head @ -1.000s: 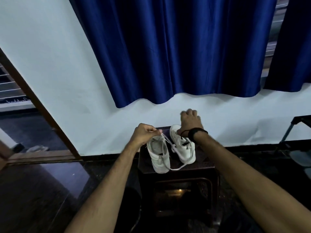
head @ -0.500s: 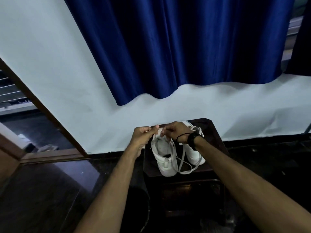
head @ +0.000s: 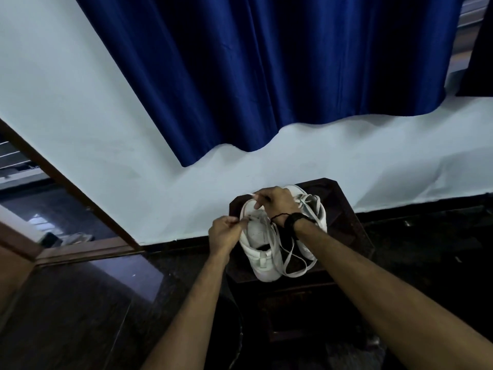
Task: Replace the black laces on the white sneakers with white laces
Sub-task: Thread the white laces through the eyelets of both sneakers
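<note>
White sneakers [head: 262, 252] stand side by side on a dark wooden tabletop [head: 349, 231] near the wall. The left hand [head: 226, 233] pinches one end of a white lace [head: 290, 260] at the left shoe's opening. The right hand [head: 277, 204], with a black wristband [head: 294, 218], grips the other end above the toe. Slack lace loops down over the tabletop between the shoes. Behind hangs a blue curtain [head: 266, 76].

two sneakers [head: 262, 252], two hands [head: 225, 233], one curtain [head: 266, 70]
</note>
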Demonstrator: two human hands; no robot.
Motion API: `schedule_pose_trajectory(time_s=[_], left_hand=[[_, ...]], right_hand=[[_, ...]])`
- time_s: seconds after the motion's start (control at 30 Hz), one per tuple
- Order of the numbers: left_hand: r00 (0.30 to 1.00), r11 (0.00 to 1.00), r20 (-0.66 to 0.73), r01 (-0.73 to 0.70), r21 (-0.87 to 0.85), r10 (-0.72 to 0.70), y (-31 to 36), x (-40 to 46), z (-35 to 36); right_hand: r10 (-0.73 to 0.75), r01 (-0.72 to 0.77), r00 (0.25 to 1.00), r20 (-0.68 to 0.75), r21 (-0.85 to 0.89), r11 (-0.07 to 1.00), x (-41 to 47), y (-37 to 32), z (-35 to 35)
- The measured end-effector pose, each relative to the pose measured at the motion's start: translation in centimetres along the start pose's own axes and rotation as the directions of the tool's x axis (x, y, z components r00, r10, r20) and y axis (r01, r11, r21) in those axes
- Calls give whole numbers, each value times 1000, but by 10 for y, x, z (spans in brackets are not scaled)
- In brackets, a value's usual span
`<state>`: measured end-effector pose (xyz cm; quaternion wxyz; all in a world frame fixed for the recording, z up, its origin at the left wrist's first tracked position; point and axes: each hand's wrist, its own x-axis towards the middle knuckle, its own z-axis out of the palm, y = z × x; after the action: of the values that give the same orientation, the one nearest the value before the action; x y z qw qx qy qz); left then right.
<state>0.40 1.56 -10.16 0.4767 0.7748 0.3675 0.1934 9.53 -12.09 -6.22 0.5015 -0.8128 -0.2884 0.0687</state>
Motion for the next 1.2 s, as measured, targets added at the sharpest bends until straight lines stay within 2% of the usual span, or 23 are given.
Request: schedule_pose_trajectory(time_s=[0.07, 0.13, 0.2, 0.27, 0.37, 0.47, 0.6, 0.77, 0.93, 1.1, 1.2], left_hand=[[999, 999, -11, -32, 25, 32, -7, -3, 8], [996, 1000, -87, -9, -26, 7, -12, -5, 13], [987, 963, -95, 103, -247, -130, -21, -4, 16], [969, 863, -26, 206, -462, -245, -27, -7, 17], [957, 777, 5, 240, -582, -292, -31, -10, 21], [940, 718, -15, 251, -649, -341, -34, -9, 28], [935, 675, -18, 242, -697, -354, -36, -11, 31], [940, 675, -16, 233, -700, -341, -39, -11, 32], [950, 706, -50, 194, -681, -309, -41, -13, 31], [955, 713, -63, 171, -680, -289, -40, -15, 30], [970, 770, -115, 95, -630, -213, -39, -17, 29]], right_hand=[[-31, 31, 997, 74, 0, 1000, -3, -7, 10], [-54, 53, 991, 123, 10, 999, -6, -11, 25], [-49, 51, 994, 96, -24, 998, -6, -6, 39], [-19, 22, 999, 31, -94, 995, -5, 0, 45], [-26, 23, 1000, -15, -137, 990, -5, 3, 44], [-39, 28, 999, -34, -257, 966, -7, 6, 41], [-18, 6, 999, -38, -302, 953, -12, 9, 45], [19, 5, 999, 48, -448, 894, -21, 0, 48], [26, 5, 998, 50, -540, 842, -22, -5, 50], [35, -10, 999, 37, -532, 846, -23, -7, 51], [39, -8, 998, 46, -536, 844, -23, -7, 52]])
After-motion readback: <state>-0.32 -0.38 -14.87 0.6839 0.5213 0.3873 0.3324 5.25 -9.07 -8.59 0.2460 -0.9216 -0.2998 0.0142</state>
